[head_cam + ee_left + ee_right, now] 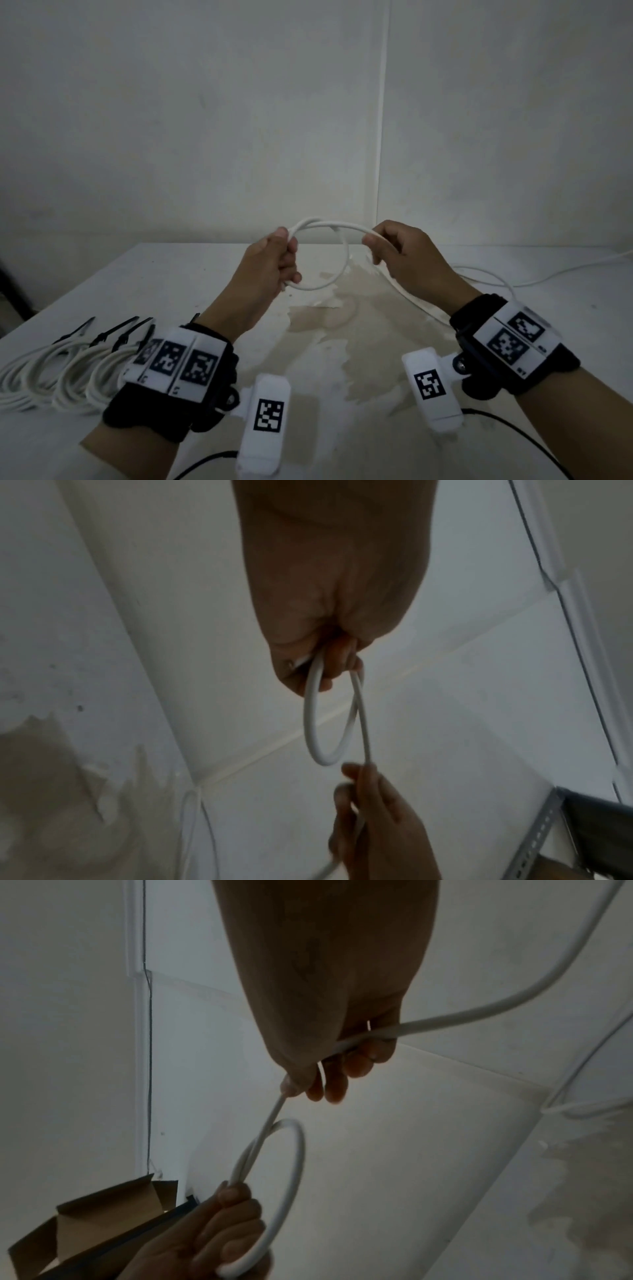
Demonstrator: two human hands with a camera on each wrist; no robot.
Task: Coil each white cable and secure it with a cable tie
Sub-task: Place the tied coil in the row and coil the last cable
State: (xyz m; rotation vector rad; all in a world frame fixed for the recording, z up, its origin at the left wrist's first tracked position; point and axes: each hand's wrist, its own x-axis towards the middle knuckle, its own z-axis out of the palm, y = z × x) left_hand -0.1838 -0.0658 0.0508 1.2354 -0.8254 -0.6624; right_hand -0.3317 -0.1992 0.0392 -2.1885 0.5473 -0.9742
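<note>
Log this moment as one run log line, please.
step: coiling | left hand: holds first loop of thin white round cable | right hand: feeds cable | bundles tied with black ties: table's left | tie: not yet

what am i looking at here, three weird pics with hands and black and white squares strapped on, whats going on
No machine here: a person works with bare hands, wearing wrist bands with printed marker squares and a small camera on each wrist. The big picture comes from a camera on the head, looking down at a white table. The other two look along each hand from the wrists.

The left hand grips one loop of a white cable, and the right hand holds the next stretch of it; the rest trails across the table to the right. At the left lie finished coils bound with black ties. The right wrist view also shows a cardboard box.
</note>
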